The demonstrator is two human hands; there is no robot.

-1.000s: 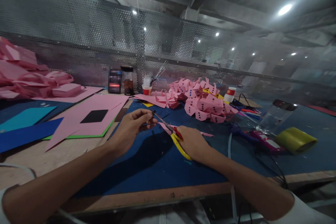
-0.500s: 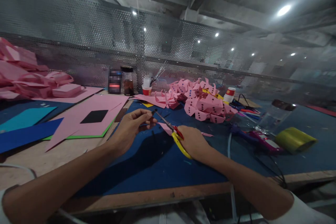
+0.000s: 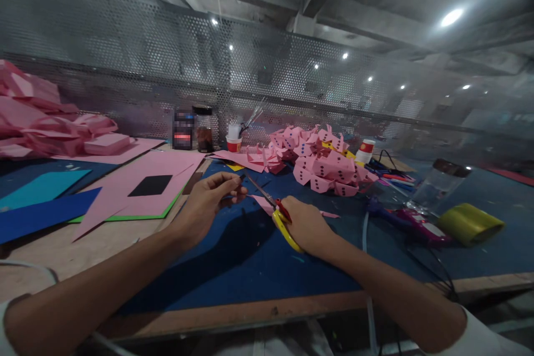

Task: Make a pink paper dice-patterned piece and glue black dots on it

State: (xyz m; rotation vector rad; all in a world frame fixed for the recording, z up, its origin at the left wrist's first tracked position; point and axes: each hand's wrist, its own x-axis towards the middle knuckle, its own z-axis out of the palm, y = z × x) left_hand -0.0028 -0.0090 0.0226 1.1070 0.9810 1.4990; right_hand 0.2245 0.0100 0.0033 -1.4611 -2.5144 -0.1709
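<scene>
My right hand [image 3: 303,222] is closed round the red and yellow handles of a pair of scissors [image 3: 285,229]. The blades point up and left, towards my left fingertips. Between thumb and forefinger, my left hand [image 3: 217,194] pinches a small piece of black paper [image 3: 242,177], mostly hidden by the fingers. The scissor tips are close beside that piece; whether they touch it I cannot tell. On the blue mat beneath lies a pointed pink paper scrap [image 3: 263,204], partly behind the scissors.
Folded pink paper shapes with dark dots [image 3: 329,169] are heaped at the back. Pink sheets [image 3: 120,183] with a black square [image 3: 150,185] lie left. A glue gun [image 3: 417,225], a clear jar [image 3: 438,186] and a yellow roll [image 3: 471,224] lie right. A perforated metal screen [image 3: 258,61] stands behind.
The scissor blades look closer together than before. Both hands stay nearly in place, and the surrounding things have not moved.
</scene>
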